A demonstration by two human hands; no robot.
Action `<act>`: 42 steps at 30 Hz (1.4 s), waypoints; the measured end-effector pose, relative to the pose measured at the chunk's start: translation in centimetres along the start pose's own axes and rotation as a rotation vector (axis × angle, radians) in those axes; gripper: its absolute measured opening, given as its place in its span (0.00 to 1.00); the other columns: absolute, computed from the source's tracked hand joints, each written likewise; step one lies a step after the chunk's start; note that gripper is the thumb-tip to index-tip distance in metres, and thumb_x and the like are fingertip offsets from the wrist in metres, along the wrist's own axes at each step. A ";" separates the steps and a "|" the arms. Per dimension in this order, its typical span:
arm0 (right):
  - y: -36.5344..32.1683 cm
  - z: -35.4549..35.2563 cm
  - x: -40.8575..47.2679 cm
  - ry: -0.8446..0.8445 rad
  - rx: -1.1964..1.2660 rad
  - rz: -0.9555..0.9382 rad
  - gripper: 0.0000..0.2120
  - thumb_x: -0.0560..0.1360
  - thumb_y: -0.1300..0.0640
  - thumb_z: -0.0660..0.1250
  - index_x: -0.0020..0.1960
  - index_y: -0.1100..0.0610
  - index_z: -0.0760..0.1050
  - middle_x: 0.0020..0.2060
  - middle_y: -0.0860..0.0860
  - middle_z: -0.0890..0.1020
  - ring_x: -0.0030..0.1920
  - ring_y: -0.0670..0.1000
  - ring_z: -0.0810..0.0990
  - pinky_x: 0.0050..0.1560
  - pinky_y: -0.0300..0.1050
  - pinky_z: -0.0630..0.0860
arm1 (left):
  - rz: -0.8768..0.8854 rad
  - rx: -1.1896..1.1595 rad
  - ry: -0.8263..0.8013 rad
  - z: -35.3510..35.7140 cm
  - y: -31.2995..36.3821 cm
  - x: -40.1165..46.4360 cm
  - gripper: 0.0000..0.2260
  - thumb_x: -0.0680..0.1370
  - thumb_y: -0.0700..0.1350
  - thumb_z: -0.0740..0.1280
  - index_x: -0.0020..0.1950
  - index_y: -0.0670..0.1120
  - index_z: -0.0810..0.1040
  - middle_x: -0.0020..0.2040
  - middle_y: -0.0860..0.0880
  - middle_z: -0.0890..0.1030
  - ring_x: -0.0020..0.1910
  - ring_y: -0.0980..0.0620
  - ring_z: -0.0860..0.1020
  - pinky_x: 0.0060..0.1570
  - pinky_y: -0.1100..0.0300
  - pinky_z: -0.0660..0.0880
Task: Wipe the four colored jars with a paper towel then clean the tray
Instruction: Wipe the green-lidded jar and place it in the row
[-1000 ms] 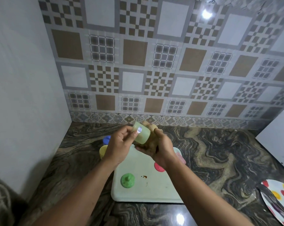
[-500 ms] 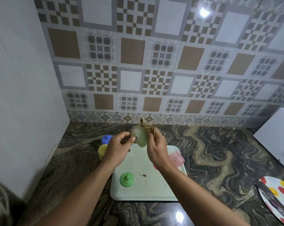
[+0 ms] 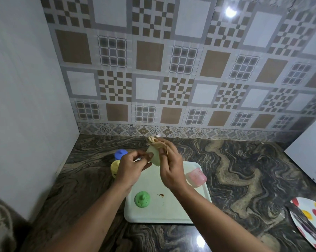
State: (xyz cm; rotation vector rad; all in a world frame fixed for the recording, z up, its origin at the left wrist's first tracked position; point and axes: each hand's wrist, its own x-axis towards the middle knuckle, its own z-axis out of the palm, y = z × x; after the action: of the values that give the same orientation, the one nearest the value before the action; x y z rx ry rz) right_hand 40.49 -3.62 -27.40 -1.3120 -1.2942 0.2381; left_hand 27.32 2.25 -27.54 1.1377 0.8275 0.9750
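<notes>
A pale green jar is held up over the back of the white tray. My left hand pinches its side. My right hand grips a folded brownish paper towel and presses it against the jar's upper end. The green lid lies on the tray beside a small brown stain. A pink jar lies on its side at the tray's right edge. On the counter to the left of the tray stand a yellow jar and a blue-lidded jar, both partly hidden by my left hand.
A marbled dark counter runs to a tiled back wall and a plain left wall. A white appliance stands at the right. A dotted plate with a dark utensil sits at the front right.
The jar has been turned in my hands and the paper towel has moved from its side to its upper end. The pink jar has come into view from behind my right hand.
</notes>
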 end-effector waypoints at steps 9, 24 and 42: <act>1.0 0.3 0.0 -0.105 -0.035 0.380 0.17 0.85 0.50 0.57 0.58 0.54 0.83 0.47 0.48 0.86 0.48 0.49 0.82 0.54 0.53 0.81 | -0.093 -0.023 0.008 -0.5 -1.0 -0.5 0.03 0.78 0.39 0.72 0.46 0.40 0.83 0.47 0.40 0.85 0.50 0.48 0.84 0.51 0.52 0.83; 0.4 -0.5 0.5 -0.036 0.594 1.070 0.19 0.78 0.50 0.60 0.62 0.58 0.80 0.47 0.63 0.84 0.44 0.62 0.84 0.46 0.51 0.74 | 0.347 0.505 0.036 -1.6 -0.4 0.8 0.13 0.76 0.48 0.75 0.34 0.45 0.79 0.72 0.61 0.74 0.68 0.64 0.74 0.67 0.59 0.72; 1.9 -2.7 4.9 0.327 0.425 0.987 0.27 0.70 0.48 0.66 0.56 0.71 0.80 0.35 0.63 0.78 0.44 0.65 0.82 0.45 0.60 0.77 | 0.245 1.262 0.069 -10.7 -6.3 -2.6 0.17 0.73 0.57 0.74 0.59 0.54 0.77 0.52 0.55 0.81 0.40 0.49 0.78 0.36 0.57 0.70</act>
State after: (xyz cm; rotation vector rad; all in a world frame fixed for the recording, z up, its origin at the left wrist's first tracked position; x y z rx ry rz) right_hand 45.29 -0.78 -25.46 -1.4380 -0.2133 0.8865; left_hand 17.83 2.73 -36.00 2.3178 1.4469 0.6270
